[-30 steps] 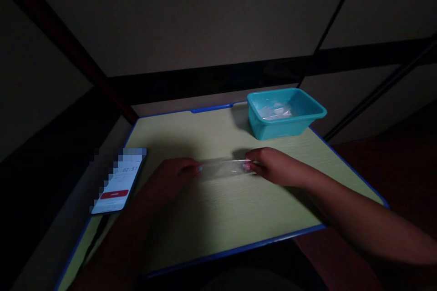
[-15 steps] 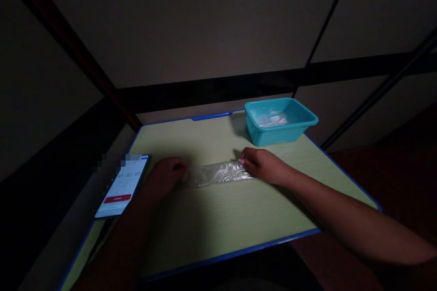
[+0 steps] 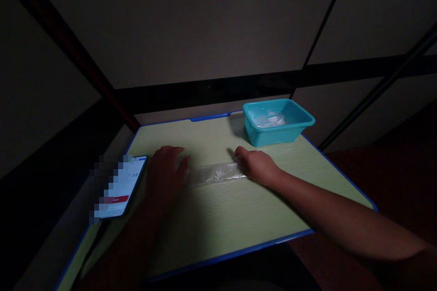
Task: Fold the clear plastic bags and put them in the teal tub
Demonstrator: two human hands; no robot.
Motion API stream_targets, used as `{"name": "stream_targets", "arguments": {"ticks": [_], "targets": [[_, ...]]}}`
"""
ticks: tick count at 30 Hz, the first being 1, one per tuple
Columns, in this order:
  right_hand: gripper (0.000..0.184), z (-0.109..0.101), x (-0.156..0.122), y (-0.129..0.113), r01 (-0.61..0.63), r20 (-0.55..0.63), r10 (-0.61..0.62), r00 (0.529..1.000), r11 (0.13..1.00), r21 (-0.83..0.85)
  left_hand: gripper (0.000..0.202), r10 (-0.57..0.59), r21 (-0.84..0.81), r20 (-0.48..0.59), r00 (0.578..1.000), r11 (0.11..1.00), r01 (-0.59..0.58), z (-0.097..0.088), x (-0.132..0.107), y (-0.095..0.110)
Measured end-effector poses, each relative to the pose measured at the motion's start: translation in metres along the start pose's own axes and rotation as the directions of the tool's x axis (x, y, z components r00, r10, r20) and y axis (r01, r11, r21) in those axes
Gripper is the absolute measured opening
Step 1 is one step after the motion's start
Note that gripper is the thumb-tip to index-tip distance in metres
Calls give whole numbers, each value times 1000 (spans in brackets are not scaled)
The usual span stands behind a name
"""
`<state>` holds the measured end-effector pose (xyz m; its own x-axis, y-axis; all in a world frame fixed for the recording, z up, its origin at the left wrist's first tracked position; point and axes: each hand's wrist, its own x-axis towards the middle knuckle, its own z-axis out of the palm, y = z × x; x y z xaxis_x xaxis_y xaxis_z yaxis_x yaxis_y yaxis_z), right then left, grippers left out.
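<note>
A long strip of folded clear plastic [image 3: 215, 173] lies flat across the middle of the pale green table [image 3: 218, 218]. My left hand [image 3: 167, 168] rests at the strip's left end, fingers stretched out and lying flat on the table and the plastic. My right hand [image 3: 256, 166] is at the right end, fingers curled down and pressing on the plastic. The light is dim, so fine detail of the fingertips is hard to read.
A teal plastic tub [image 3: 277, 122] with clear plastic pieces inside stands at the table's back right. A phone [image 3: 121, 186] with a lit screen lies at the left edge. Dark wall panels rise behind the blue-edged table.
The plastic strip, held stretched between both hands a second ago, now lies flat on the table. My left hand has opened and flattened over its left end.
</note>
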<state>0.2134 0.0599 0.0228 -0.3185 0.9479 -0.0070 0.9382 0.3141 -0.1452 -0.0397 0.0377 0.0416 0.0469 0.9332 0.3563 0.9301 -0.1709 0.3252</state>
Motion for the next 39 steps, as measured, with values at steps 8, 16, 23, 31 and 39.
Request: {"name": "stream_targets", "arguments": {"ticks": [8, 16, 23, 31, 39], "targets": [[23, -1, 4, -2, 11, 1, -11, 1000, 1000, 8, 77, 720, -144, 309, 622, 682, -717, 29, -42, 46], [20, -7, 7, 13, 60, 29, -73, 997, 947, 314, 46, 320, -72, 241, 916, 947, -312, 29, -21, 18], [10, -4, 8, 20, 49, 46, -88, 995, 837, 544, 13, -57, 40, 371, 927, 998, 46, 8, 10, -16], [6, 3, 9, 26, 71, 5, -91, 996, 810, 581, 21, -204, 85, 433, 878, 979, 185, 1, 13, -31], [3, 1, 9, 24, 55, 19, -78, 997, 840, 539, 12, -173, -42, 435, 884, 976, 212, -7, 16, -34]]}}
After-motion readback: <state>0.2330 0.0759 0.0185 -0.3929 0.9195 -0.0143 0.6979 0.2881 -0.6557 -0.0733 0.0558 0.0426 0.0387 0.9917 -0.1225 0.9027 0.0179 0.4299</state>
